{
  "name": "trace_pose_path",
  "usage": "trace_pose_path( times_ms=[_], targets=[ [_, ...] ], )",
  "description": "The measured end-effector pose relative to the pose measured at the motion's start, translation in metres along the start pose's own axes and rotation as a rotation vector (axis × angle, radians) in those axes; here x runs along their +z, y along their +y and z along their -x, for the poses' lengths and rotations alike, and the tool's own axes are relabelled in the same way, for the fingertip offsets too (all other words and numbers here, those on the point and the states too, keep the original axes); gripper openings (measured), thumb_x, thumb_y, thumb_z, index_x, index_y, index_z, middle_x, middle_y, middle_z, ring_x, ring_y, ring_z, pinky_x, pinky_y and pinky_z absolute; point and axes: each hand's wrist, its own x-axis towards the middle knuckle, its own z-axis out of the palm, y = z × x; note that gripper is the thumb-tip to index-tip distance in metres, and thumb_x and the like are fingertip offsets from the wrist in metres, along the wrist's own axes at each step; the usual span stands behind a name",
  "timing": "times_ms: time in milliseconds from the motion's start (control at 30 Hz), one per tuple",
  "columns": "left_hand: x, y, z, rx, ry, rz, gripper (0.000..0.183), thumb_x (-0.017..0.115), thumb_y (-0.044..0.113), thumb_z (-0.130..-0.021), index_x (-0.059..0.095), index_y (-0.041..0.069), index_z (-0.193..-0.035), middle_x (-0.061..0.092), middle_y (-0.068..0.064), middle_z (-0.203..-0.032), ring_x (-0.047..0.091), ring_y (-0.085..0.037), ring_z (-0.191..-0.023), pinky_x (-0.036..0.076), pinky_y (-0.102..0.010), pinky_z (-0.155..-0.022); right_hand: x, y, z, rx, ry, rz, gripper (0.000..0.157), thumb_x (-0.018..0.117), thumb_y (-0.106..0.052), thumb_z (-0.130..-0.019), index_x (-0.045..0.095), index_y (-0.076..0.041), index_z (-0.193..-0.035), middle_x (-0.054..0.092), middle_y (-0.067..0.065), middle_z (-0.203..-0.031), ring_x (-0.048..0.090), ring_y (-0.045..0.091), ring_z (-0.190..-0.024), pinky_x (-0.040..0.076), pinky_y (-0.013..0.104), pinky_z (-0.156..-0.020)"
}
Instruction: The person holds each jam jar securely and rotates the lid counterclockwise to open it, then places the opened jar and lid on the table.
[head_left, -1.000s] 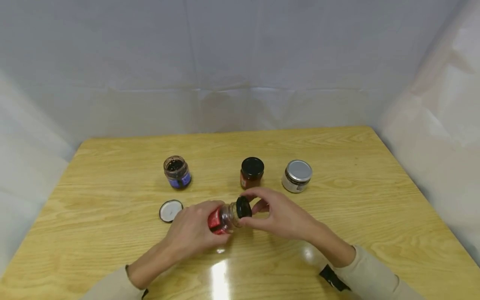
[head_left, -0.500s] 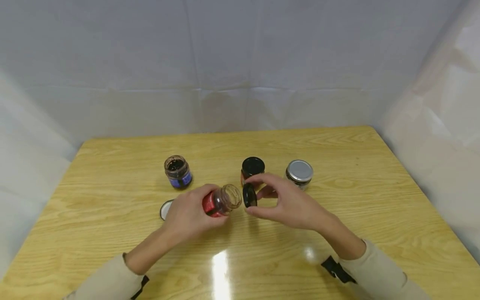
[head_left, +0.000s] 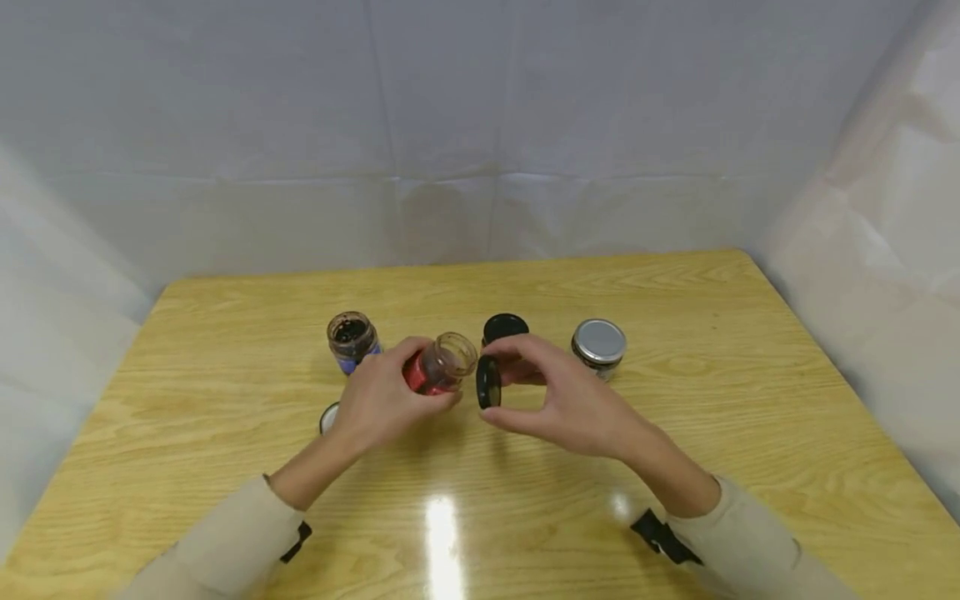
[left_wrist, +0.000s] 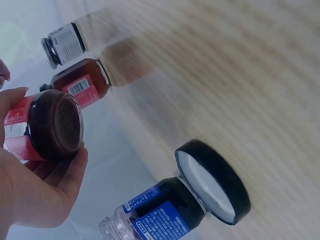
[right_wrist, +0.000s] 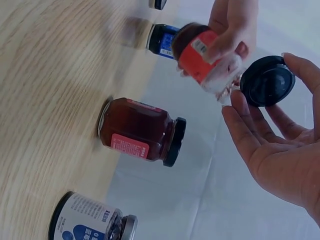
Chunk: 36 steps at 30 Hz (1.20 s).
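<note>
My left hand (head_left: 386,397) grips a glass jar with a red label (head_left: 429,373), its uncovered mouth tilted up and to the right. In the left wrist view the jar's dark base (left_wrist: 62,125) faces the camera, lifted off the table. With thumb and fingertips, my right hand (head_left: 573,400) pinches a black lid (head_left: 489,382) by its rim, on edge and just right of the jar's mouth. The right wrist view shows the lid (right_wrist: 268,81) apart from the jar's neck (right_wrist: 223,80).
Behind my left hand stands an uncovered blue-labelled jar (head_left: 351,335); a white-lined lid (head_left: 327,418) lies nearer, partly hidden. A black-lidded amber jar (right_wrist: 137,129) stands behind my right hand. A silver-lidded jar (head_left: 598,342) is right of it, all on the wooden table (head_left: 750,417).
The black lid has come off the red-labelled jar, where it sat a second ago. Both hands have moved away from me, and the jar's mouth has turned upward.
</note>
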Motion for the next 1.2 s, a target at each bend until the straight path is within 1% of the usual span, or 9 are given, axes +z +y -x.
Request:
trace_pose_path(
  times_ms=[100, 300, 400, 533, 700, 867, 1100, 1200],
  targets=[
    [0.000, 0.000, -0.007, -0.006, -0.003, 0.006, 0.059, 0.079, 0.042, -0.073, 0.060, 0.012, -0.119, 0.068, -0.005, -0.091, 0.063, -0.017, -0.074, 0.052, -0.034, -0.062, 0.003, -0.002, -0.003, -0.019, 0.009, -0.008, 0.056, 0.078, -0.025, -0.081, 0.053, -0.011, -0.129, 0.057, -0.006, -0.116, 0.058, 0.007, -0.102, 0.047, 0.034, -0.092],
    [0.002, 0.000, -0.025, -0.055, -0.017, 0.065, 0.063, 0.078, 0.042, -0.075, 0.055, 0.009, -0.123, 0.064, -0.007, -0.101, 0.062, -0.021, -0.085, 0.051, -0.037, -0.069, 0.007, -0.002, -0.005, -0.023, 0.042, 0.024, 0.056, 0.080, -0.024, -0.079, 0.053, -0.014, -0.127, 0.057, -0.006, -0.112, 0.059, 0.008, -0.099, 0.048, 0.032, -0.090],
    [0.005, -0.001, -0.032, -0.071, -0.019, 0.072, 0.063, 0.078, 0.041, -0.076, 0.054, 0.008, -0.124, 0.064, -0.009, -0.103, 0.061, -0.023, -0.088, 0.051, -0.038, -0.071, 0.009, 0.000, -0.006, -0.018, 0.043, 0.012, 0.056, 0.080, -0.025, -0.079, 0.053, -0.014, -0.127, 0.057, -0.005, -0.113, 0.060, 0.009, -0.100, 0.048, 0.032, -0.091],
    [0.010, -0.005, -0.038, -0.102, -0.021, 0.071, 0.062, 0.077, 0.041, -0.077, 0.053, 0.009, -0.124, 0.063, -0.009, -0.103, 0.061, -0.024, -0.089, 0.050, -0.039, -0.072, 0.013, 0.003, -0.009, -0.016, 0.026, -0.017, 0.055, 0.079, -0.024, -0.080, 0.053, -0.013, -0.127, 0.056, -0.006, -0.115, 0.059, 0.008, -0.102, 0.046, 0.029, -0.092],
    [0.015, -0.010, -0.044, -0.152, -0.024, 0.119, 0.063, 0.076, 0.040, -0.078, 0.051, 0.010, -0.127, 0.063, -0.007, -0.108, 0.060, -0.023, -0.094, 0.049, -0.039, -0.077, 0.017, 0.006, -0.012, -0.043, 0.010, -0.054, 0.056, 0.078, -0.020, -0.080, 0.051, -0.009, -0.128, 0.055, -0.005, -0.117, 0.059, 0.008, -0.103, 0.046, 0.031, -0.093],
    [0.022, -0.014, -0.048, -0.185, -0.031, 0.152, 0.065, 0.077, 0.039, -0.078, 0.049, 0.010, -0.129, 0.062, -0.008, -0.112, 0.059, -0.024, -0.100, 0.048, -0.040, -0.083, 0.020, 0.010, -0.011, -0.038, 0.009, -0.042, 0.057, 0.078, -0.022, -0.081, 0.051, -0.010, -0.129, 0.054, -0.007, -0.119, 0.058, 0.007, -0.103, 0.045, 0.027, -0.093],
    [0.032, -0.016, -0.051, -0.211, -0.085, 0.157, 0.063, 0.074, 0.037, -0.081, 0.046, 0.007, -0.129, 0.060, -0.014, -0.114, 0.058, -0.029, -0.103, 0.047, -0.043, -0.084, 0.020, 0.011, -0.010, -0.022, 0.010, -0.020, 0.056, 0.077, -0.024, -0.081, 0.051, -0.013, -0.130, 0.053, -0.008, -0.120, 0.058, 0.006, -0.103, 0.044, 0.026, -0.093],
    [0.034, -0.017, -0.051, -0.223, -0.093, 0.153, 0.063, 0.074, 0.038, -0.082, 0.045, 0.008, -0.129, 0.059, -0.014, -0.115, 0.058, -0.029, -0.104, 0.047, -0.044, -0.085, 0.020, 0.011, -0.009, -0.018, 0.004, -0.022, 0.056, 0.076, -0.024, -0.082, 0.051, -0.012, -0.130, 0.053, -0.007, -0.120, 0.058, 0.007, -0.104, 0.044, 0.027, -0.094]
  ],
)
